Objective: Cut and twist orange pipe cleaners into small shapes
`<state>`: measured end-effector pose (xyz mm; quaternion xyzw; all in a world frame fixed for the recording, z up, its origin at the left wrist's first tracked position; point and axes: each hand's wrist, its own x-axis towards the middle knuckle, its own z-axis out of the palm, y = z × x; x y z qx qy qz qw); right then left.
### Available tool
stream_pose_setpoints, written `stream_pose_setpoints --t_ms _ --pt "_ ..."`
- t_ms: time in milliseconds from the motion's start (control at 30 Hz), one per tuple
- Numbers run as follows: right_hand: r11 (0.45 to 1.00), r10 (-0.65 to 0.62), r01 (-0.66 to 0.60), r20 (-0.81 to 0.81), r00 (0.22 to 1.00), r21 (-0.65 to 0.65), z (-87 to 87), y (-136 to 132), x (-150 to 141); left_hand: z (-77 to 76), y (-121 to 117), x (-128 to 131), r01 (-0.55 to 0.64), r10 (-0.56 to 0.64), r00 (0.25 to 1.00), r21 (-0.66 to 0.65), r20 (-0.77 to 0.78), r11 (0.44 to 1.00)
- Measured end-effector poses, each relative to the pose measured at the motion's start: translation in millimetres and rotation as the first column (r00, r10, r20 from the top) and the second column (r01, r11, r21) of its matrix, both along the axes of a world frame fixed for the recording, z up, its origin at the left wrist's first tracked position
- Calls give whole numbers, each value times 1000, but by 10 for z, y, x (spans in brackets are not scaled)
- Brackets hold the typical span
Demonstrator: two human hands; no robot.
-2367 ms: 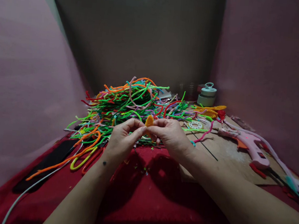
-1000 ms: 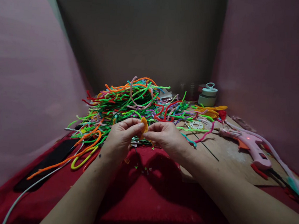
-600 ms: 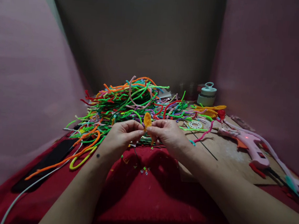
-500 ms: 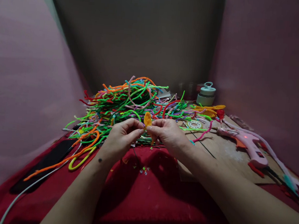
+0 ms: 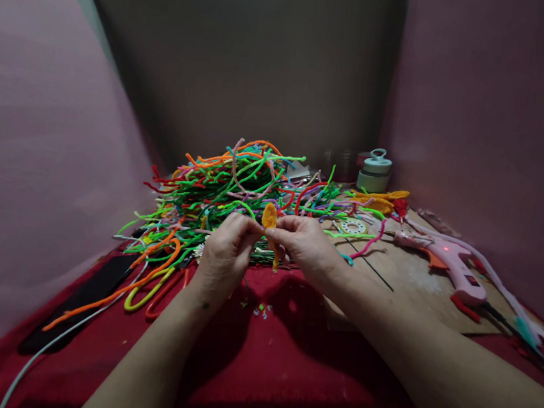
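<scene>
My left hand (image 5: 226, 251) and my right hand (image 5: 304, 242) meet at the middle of the view, fingertips pinched together on a small orange pipe-cleaner loop (image 5: 269, 216) that stands upright between them. Its loose orange tail (image 5: 275, 260) hangs down below my right fingers. Both hands hover just in front of a big tangled heap of coloured pipe cleaners (image 5: 235, 184). Below the hands lies a red cloth (image 5: 257, 356) dotted with tiny clippings.
A pink glue gun (image 5: 449, 259) with a red light lies on a wooden board (image 5: 413, 282) at the right. Rolls of tape (image 5: 375, 173) stand at the back. A white cable (image 5: 46, 349) and a black strip (image 5: 74, 303) lie at the left. Pink walls enclose both sides.
The orange loop has turned a little between my fingertips and its tail now hangs lower. My left wrist has rotated slightly inward. Both hands stay in the same place.
</scene>
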<state>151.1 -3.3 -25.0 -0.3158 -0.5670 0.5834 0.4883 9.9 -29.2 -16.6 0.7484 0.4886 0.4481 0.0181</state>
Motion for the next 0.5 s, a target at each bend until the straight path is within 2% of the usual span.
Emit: stream_pose_setpoints --t_ms 67,133,200,267,300,333,400,467,500 --pt "1000 -16 16 -70 997 -8 3 9 3 6 13 -12 -40 50 979 -58 199 998" --pt "999 -41 37 -152 988 -32 -5 29 5 7 26 -21 4 97 913 -247 396 969" --pt "995 -71 55 -214 974 -77 -25 53 4 -1 30 -9 172 95 866 -472 490 865" --pt "993 -80 55 -249 965 -104 -50 71 -3 -16 22 30 331 39 852 -594 522 733" --pt "993 -79 54 -254 964 -104 -61 75 -8 -23 15 55 377 7 848 -611 530 697" --pt "994 -78 55 -252 965 -97 -71 75 -13 -30 7 78 398 -17 846 -611 532 685" --pt "994 -86 66 -241 967 -91 -80 65 -24 -39 -4 109 407 -26 840 -597 542 692" --pt "990 -103 77 -242 965 -114 -80 49 -39 -46 -6 113 454 -12 797 -585 604 672" --pt "988 -109 76 -257 960 -136 -80 42 -47 -51 -3 109 507 -8 752 -571 659 646"
